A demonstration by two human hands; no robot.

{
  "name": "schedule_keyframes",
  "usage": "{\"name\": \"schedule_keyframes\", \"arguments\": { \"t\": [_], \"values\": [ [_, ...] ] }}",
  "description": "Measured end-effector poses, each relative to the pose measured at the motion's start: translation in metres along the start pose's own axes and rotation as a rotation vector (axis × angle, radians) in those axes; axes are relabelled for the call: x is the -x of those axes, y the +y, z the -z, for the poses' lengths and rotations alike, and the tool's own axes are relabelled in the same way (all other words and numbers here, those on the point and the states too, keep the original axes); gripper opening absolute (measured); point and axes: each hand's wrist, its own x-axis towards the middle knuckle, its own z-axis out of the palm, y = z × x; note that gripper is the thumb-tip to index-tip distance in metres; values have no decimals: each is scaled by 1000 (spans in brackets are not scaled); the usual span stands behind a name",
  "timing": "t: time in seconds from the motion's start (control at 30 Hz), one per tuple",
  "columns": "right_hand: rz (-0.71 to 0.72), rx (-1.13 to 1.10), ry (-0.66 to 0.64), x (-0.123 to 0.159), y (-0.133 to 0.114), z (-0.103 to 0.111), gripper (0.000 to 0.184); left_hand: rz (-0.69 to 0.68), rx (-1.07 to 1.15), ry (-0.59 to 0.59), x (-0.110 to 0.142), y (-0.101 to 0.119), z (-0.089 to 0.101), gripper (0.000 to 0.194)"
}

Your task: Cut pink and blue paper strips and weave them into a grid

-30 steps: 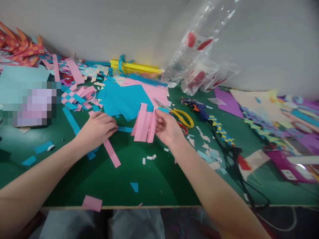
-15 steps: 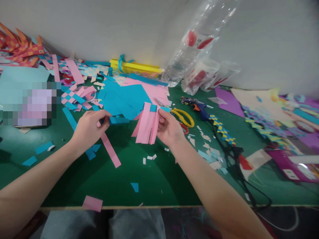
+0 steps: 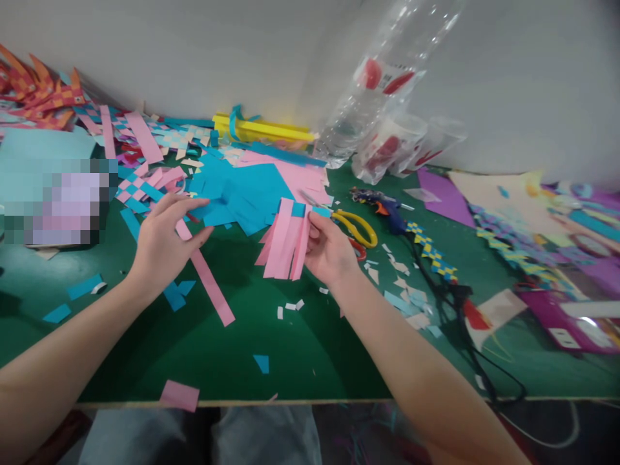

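Across the lower view, noted a green tabletop (image 3: 320,361), strewn with cut paper. Behind it, recorded a plain grey wall (image 3: 194,51). Toward the rear right, observed a clear plastic wrapper (image 3: 392,81) with red marks, tilted before the wall. At mid-tabletop, found overlapping blue sheets (image 3: 268,184), with pink sheets (image 3: 305,177) lying behind and to the right.

Left of centre, recorded the left hand (image 3: 165,239), grip spread, thumb well apart from the fingers. Opposite, recorded the right hand (image 3: 332,255), grip pinching the right edge of a set of pink paper strips (image 3: 283,245). Located that set between the two hands, in front of the blue sheets, with lower ends fanned and blue paper (image 3: 299,210) showing near the top. Cannot tell from this angle the clearance between set and tabletop.

Beyond the right hand, noted a dark blue glue gun (image 3: 396,221) and, nearer, yellow-handled scissors (image 3: 372,236). Beside the left hand, observed a loose pink strip (image 3: 212,290), lying diagonally; cannot confirm contact with the fingers. Toward the front edge, logged a blue scrap (image 3: 262,363) and, farther back, small white scraps (image 3: 290,306).
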Motion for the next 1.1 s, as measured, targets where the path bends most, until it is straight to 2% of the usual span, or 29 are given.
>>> {"name": "schedule_keyframes", "arguments": {
  "t": [0.1,0.2,0.27,0.37,0.57,0.73,0.9,1.03,1.1],
  "values": [
    [-5,19,4,1,0,-2,48,-19,9,73,-2,1,4,8],
    [-11,50,18,2,1,-4,48,-70,31,137,-3,1,6,14],
    [-14,69,10,3,3,-5,48,-62,32,97,-2,2,8,16],
    [-11,88,-19,5,4,-6,48,2,44,-30,-1,6,12,17],
    [-4,99,-41,9,0,-6,49,82,137,-104,-1,13,13,24],
    [-21,83,-69,10,-2,-7,50,191,164,-204,1,14,10,17],
    [-34,88,-71,11,-2,-8,49,368,446,-295,1,14,8,13],
    [-8,102,-131,17,-4,-9,49,436,544,-304,1,14,6,31],
    [2,98,-171,20,-5,-10,50,487,633,-315,1,13,4,31]
  ]
}}
